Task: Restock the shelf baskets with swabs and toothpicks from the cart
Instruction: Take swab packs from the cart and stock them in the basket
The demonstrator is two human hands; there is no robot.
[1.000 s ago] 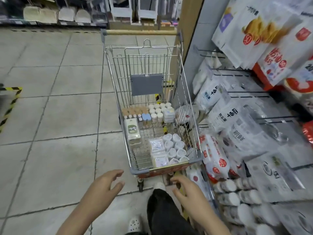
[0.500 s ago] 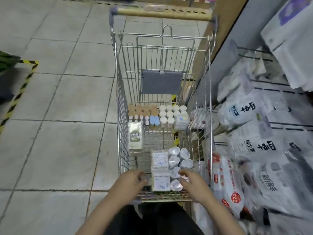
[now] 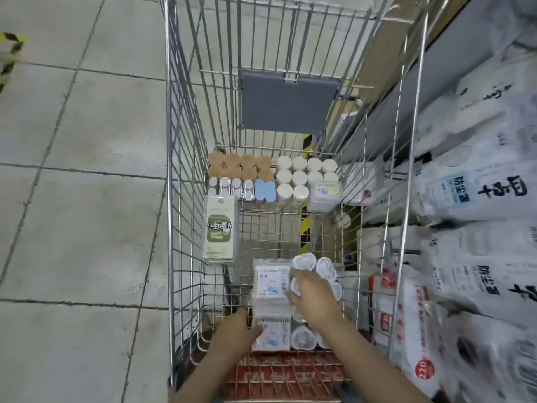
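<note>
Inside wire cart (image 3: 186, 199), swab packs (image 3: 271, 282) between both hands, left (image 3: 235, 330), right (image 3: 312, 295)

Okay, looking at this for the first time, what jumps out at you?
Two hands meet over flat swab packs at the near end of the wire cart: the left hand at their left edge, the right hand on their right. Behind, round tan lids and white lids sit in rows at the far end.

Both forearms reach forward, bare. Left hand (image 3: 238, 330) low, fingers curled inward. Right hand (image 3: 315, 295) ahead of it, palm down, fingers spread.
</note>
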